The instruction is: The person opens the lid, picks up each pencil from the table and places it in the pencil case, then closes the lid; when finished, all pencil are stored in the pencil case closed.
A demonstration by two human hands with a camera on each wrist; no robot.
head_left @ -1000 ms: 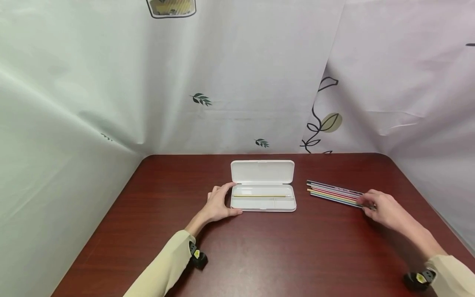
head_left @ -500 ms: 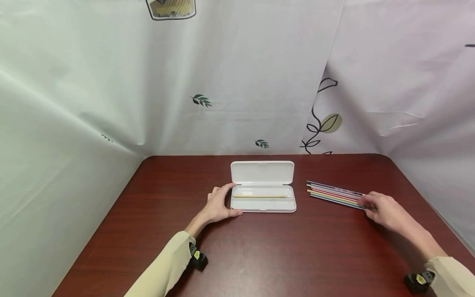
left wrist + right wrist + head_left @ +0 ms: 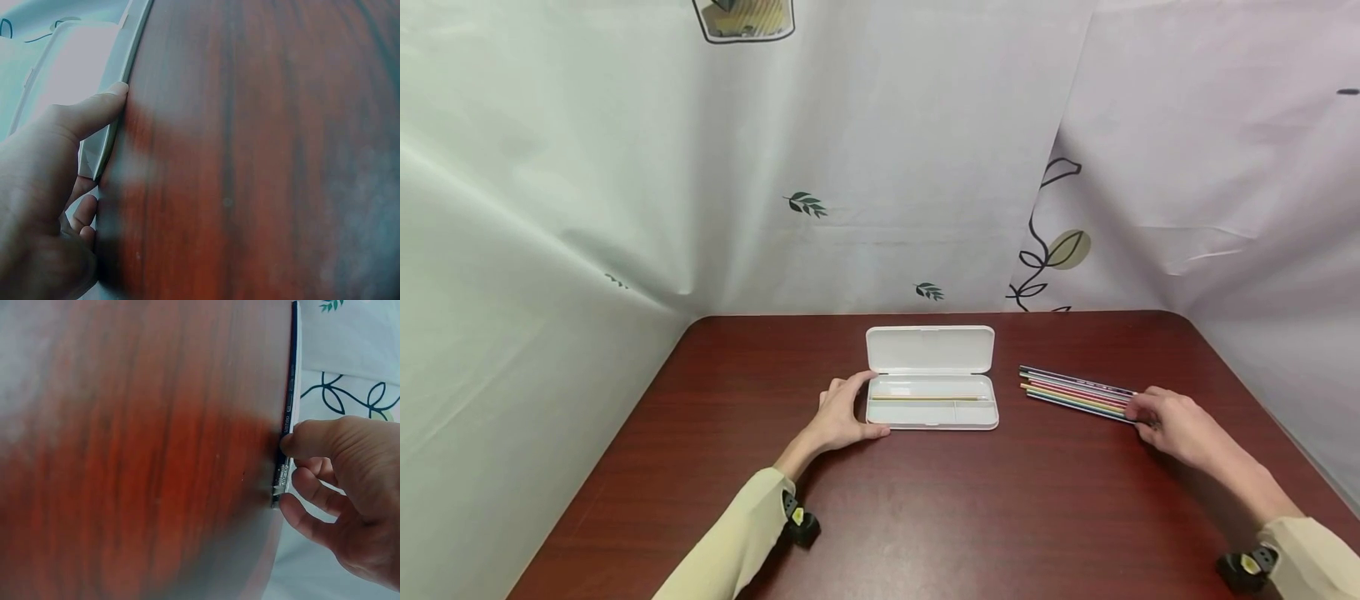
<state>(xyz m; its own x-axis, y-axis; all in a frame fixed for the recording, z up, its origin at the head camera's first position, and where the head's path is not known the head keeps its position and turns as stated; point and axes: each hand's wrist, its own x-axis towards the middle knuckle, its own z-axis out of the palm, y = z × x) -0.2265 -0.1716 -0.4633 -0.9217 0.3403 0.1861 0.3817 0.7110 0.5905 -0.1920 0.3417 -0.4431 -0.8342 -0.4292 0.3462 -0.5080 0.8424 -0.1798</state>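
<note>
An open white pencil case (image 3: 917,414) lies at the middle of the table, its lid (image 3: 930,348) tipped back. Inside, one yellowish pencil (image 3: 925,398) lies lengthwise. My left hand (image 3: 841,415) grips the case's left end, the thumb (image 3: 103,111) on the front edge and the fingers round the back. To the right, several coloured pencils (image 3: 1071,393) lie side by side in a flat row. At their right ends is my right hand (image 3: 1180,427), its thumb (image 3: 309,440) against a dark blue pencil (image 3: 292,378) and its other fingers across the row, partly hidden.
The dark red-brown table (image 3: 1000,508) reaches back to a white cloth (image 3: 880,150) printed with leaves, which also hangs along both sides. Black wrist cameras (image 3: 801,523) sit at both cuffs.
The right hand's fingertips have shifted slightly to the right at the pencils' ends. The left hand and the pencil case have stayed put.
</note>
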